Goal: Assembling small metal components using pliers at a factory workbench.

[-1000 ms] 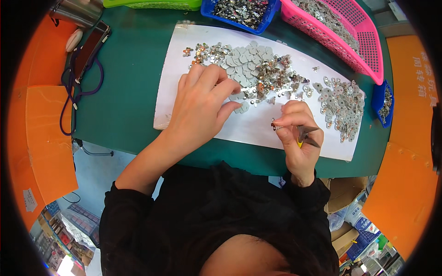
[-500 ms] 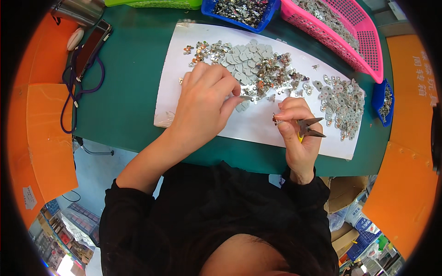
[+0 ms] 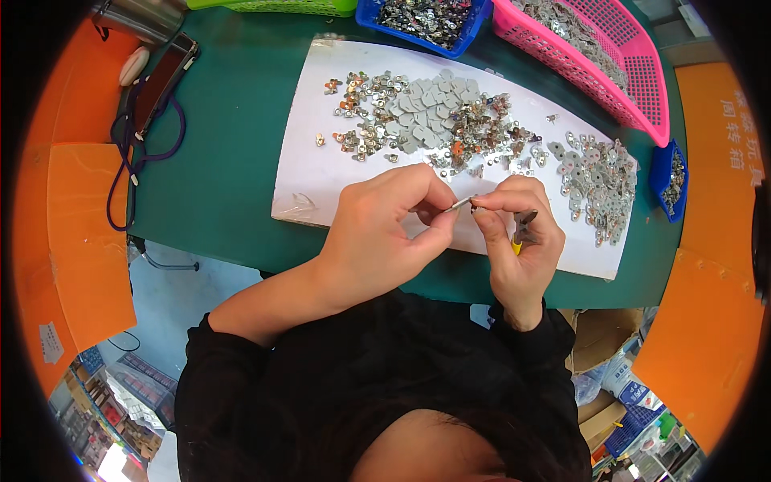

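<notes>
Over the near part of a white board [image 3: 321, 185], my left hand [image 3: 385, 225] pinches a thin grey plate [image 3: 458, 205], seen edge-on. My right hand [image 3: 526, 229] meets it at the plate's right end, with thumb and forefinger closed on a small metal piece [image 3: 474, 206] mostly hidden by the fingertips. Tucked in that same hand is a pair of pliers [image 3: 518, 241] with a yellow handle. Beyond my hands lie a heap of flat grey plates [image 3: 426, 108] and loose small metal clips [image 3: 482, 132], some copper-coloured. Farther right spreads a pile of plates with metal fittings [image 3: 598, 181].
A blue tray [image 3: 462, 48] and a pink basket [image 3: 578, 96] of metal parts stand at the far edge of the green table [image 3: 233, 120]. A small blue bin [image 3: 671, 209] sits at right. A phone [image 3: 161, 88] with a purple cord lies at left.
My left hand has come back from the heap toward me and right, bringing the grey plate against my right fingertips. The pliers have turned in my right hand, their jaws now less visible.
</notes>
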The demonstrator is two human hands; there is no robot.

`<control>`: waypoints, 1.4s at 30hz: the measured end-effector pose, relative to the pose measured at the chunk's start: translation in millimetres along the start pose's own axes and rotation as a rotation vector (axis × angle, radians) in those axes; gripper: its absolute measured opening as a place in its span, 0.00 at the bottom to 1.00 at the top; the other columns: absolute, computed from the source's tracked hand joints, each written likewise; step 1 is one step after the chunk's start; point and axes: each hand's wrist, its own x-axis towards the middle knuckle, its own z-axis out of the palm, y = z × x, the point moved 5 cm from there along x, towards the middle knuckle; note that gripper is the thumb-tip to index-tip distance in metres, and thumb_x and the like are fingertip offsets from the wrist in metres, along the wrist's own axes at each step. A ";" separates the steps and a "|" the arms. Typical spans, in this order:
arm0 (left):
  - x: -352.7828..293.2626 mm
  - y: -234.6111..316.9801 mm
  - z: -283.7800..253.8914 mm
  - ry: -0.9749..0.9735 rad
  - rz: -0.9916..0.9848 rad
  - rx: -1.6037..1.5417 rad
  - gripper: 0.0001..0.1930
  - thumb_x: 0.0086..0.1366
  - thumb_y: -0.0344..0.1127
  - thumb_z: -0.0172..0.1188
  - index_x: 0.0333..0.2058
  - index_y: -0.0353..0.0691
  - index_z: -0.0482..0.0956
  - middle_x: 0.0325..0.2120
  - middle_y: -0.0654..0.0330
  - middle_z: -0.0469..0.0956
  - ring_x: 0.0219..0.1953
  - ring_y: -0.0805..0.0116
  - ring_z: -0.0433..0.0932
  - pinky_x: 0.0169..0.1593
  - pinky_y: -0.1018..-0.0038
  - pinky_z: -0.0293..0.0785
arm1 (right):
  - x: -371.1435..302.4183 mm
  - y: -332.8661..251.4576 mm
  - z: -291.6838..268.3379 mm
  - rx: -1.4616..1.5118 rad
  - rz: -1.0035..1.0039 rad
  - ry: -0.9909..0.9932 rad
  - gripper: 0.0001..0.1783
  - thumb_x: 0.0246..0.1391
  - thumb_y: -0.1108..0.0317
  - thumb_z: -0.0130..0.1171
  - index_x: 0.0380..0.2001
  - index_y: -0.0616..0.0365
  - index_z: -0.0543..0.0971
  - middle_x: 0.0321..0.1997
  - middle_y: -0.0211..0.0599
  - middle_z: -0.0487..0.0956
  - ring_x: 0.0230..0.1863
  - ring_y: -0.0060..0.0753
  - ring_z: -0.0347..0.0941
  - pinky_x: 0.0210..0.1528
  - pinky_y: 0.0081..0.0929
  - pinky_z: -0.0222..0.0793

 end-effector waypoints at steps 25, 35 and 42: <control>-4.9 -4.7 4.0 -0.110 0.199 -0.268 0.09 0.58 0.19 0.67 0.36 0.33 0.77 0.46 0.50 0.78 0.46 0.65 0.81 0.49 0.71 0.79 | -4.1 12.0 5.8 0.561 0.091 0.004 0.04 0.59 0.78 0.62 0.38 0.64 0.80 0.39 0.35 0.74 0.38 0.25 0.71 0.41 0.21 0.68; -4.6 -18.9 12.1 -0.218 -0.311 -0.823 0.18 0.58 0.18 0.67 0.46 0.32 0.73 0.41 0.56 0.79 0.45 0.70 0.81 0.50 0.73 0.79 | -2.6 13.1 5.2 0.430 -0.009 -0.146 0.05 0.56 0.80 0.63 0.36 0.63 0.82 0.37 0.35 0.74 0.38 0.25 0.70 0.37 0.19 0.65; -7.7 -20.5 13.8 -0.214 -0.346 -0.829 0.20 0.58 0.16 0.66 0.49 0.27 0.75 0.41 0.53 0.81 0.44 0.67 0.82 0.51 0.73 0.81 | -6.2 7.3 10.9 0.535 0.140 -0.122 0.05 0.56 0.78 0.64 0.36 0.62 0.82 0.37 0.35 0.74 0.38 0.25 0.69 0.37 0.20 0.63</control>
